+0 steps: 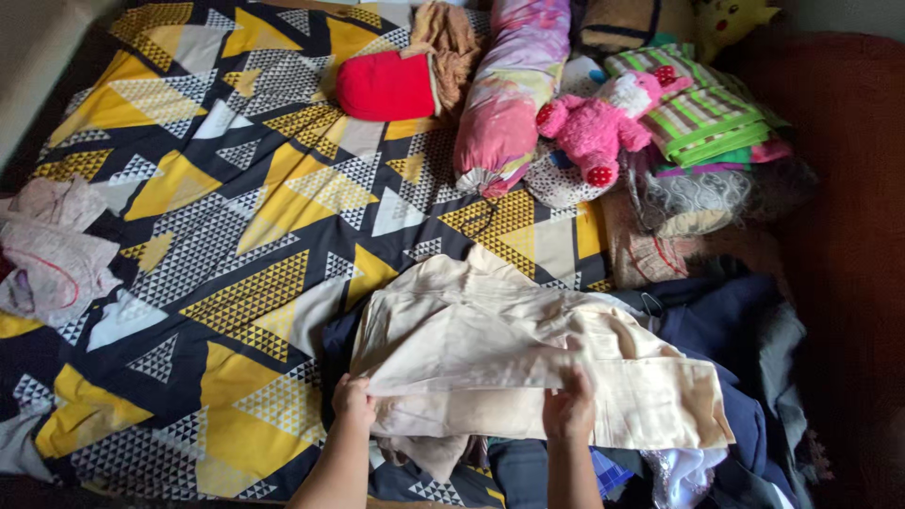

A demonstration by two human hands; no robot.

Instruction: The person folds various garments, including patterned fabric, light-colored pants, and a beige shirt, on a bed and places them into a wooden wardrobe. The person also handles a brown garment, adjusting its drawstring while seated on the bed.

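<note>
A cream-coloured garment (490, 339) lies partly folded on the bed, over a pile of dark blue clothes (726, 320). My left hand (353, 401) grips its near left edge. My right hand (568, 405) pinches the folded-over layer near the garment's middle. Both forearms come in from the bottom edge of the view. The garment's lower part hangs over more clothes that are mostly hidden.
The bed carries a yellow, black and white triangle-patterned sheet (217, 188). Pale pink clothes (52, 254) lie at the left edge. At the back are a red pillow (385, 87), a pink floral bolster (509, 90), a pink plush toy (599, 123) and striped folded cloths (707, 113).
</note>
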